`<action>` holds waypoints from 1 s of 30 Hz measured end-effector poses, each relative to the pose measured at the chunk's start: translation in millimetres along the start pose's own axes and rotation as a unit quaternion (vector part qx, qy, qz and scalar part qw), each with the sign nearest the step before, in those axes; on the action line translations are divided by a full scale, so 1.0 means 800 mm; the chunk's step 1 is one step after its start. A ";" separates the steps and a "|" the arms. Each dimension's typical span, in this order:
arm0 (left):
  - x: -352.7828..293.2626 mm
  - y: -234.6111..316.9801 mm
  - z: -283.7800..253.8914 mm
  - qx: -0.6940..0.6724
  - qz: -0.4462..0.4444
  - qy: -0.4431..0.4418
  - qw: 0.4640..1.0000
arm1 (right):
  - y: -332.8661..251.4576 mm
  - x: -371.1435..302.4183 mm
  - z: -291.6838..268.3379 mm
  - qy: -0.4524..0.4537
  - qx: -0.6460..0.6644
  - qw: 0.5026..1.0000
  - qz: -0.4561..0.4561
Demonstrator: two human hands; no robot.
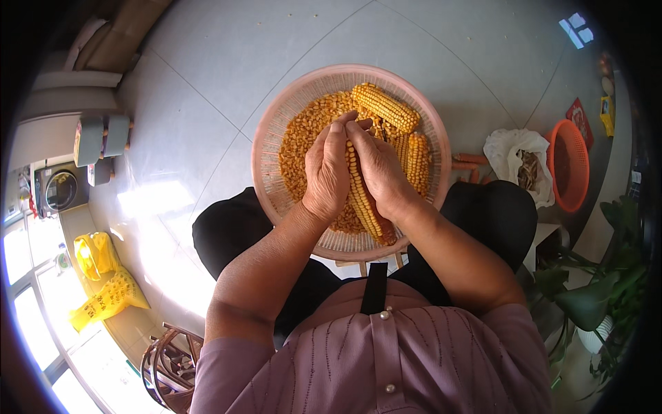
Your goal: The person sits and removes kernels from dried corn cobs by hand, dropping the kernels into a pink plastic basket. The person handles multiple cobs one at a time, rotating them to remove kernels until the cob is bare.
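Observation:
Between my two hands is an ear of corn [363, 200], slanting over the basket with its lower end toward me. Some of its side is stripped to reddish-brown cob, while rows of yellow kernels remain along the rest. My left hand [327, 171] presses against it from the left, fingers closed. From the other side my right hand [380, 168] wraps it, the thumbs close together near the top. Beneath them, a round pink plastic basket [265, 131] holds loose kernels [301, 148]. Several full ears, including one yellow ear [387, 108], lie at its right side.
Right of the basket lie reddish stick-like pieces [470, 159], a white plastic bag [498, 150] and an orange basket [554, 169]. A leafy plant [586, 300] stands at the lower right. Yellow bags [110, 300] and a brown rack-like frame [169, 366] are at the left.

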State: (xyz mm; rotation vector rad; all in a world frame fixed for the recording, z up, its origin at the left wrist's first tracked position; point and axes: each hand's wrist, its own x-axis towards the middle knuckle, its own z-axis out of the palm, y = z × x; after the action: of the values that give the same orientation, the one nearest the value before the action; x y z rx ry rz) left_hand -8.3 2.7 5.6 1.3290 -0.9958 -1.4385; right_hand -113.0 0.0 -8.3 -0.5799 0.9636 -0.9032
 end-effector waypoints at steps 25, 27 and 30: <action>0.000 -0.015 0.001 -0.003 0.053 -0.003 0.999 | 0.014 -0.008 -0.015 -0.077 -0.193 0.958 -0.197; 0.001 -0.018 0.000 -0.002 0.060 -0.002 0.998 | 0.015 -0.008 -0.016 -0.081 -0.230 0.945 -0.219; 0.001 -0.019 -0.001 0.006 0.064 0.004 0.998 | 0.010 -0.011 -0.010 -0.049 -0.189 0.968 -0.159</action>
State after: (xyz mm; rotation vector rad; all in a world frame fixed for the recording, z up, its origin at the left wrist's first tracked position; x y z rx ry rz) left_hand -9.1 6.2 -9.3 1.2543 -1.0663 -1.3324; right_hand -119.0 11.3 -14.2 -1.1186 0.9742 -0.9690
